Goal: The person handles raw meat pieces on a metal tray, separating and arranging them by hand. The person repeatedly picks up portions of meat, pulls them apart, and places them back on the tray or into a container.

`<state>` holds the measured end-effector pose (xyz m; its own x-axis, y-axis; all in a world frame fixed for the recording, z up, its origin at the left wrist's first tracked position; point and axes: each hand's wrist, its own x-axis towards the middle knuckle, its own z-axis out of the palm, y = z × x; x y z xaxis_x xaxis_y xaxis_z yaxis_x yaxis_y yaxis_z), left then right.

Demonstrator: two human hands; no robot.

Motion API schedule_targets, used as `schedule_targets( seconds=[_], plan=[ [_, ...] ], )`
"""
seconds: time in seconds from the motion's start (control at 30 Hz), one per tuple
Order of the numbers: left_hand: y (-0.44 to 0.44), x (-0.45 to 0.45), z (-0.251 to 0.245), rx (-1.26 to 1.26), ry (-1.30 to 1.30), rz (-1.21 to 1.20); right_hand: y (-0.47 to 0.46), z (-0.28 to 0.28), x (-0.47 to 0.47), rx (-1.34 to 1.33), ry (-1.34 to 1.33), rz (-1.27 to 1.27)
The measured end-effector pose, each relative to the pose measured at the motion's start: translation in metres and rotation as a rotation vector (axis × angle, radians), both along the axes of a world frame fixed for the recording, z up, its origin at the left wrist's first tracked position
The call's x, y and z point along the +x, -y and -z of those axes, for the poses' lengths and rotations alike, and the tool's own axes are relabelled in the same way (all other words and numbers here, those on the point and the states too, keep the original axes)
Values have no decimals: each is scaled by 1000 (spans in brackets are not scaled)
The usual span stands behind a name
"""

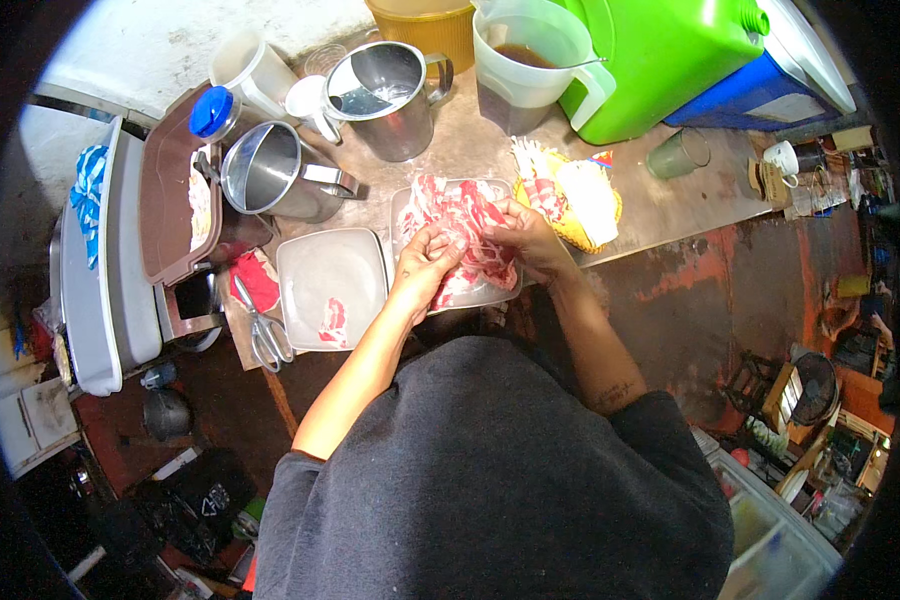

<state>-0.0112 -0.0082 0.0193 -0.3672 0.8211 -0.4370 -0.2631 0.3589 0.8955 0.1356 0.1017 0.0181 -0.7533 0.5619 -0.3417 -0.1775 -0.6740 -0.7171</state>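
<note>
Both hands are over a square plate (501, 296) that bears a pile of thin raw meat slices (427, 199). My left hand (429, 266) pinches the left side of a marbled meat slice (495, 255). Its right side is gripped between the thumb and fingers of my right hand (525, 236). To the left lies a second square plate (330, 262) with one small piece of raw meat (334, 322) near its front edge. Scissors (264, 330) rest beside that plate, partly over a red cloth or packet (255, 281).
Metal pitchers (390, 112) (270, 172) stand behind the left plate. A plastic jug of brown liquid (525, 67) and a green jerrycan (660, 60) are at the back. A yellow knitted item (562, 195) and a glass (675, 154) lie to the right.
</note>
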Motion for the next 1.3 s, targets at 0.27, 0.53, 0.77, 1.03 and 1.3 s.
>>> schedule_targets(
  seconds=[0.27,0.53,0.77,1.03,1.3],
  plan=[
    [2,-11,-7,-205,-389,338,10,14,-7,263,163,313],
    [10,7,26,-21,8,-44,42,28,-23,1204,669,262],
    [15,-9,4,101,673,-174,59,18,-16,753,369,301],
    [13,-22,-24,155,554,79,19,7,-19,585,161,-6],
    [7,1,-34,206,151,-192,27,-4,-21,649,184,-32]
  ],
)
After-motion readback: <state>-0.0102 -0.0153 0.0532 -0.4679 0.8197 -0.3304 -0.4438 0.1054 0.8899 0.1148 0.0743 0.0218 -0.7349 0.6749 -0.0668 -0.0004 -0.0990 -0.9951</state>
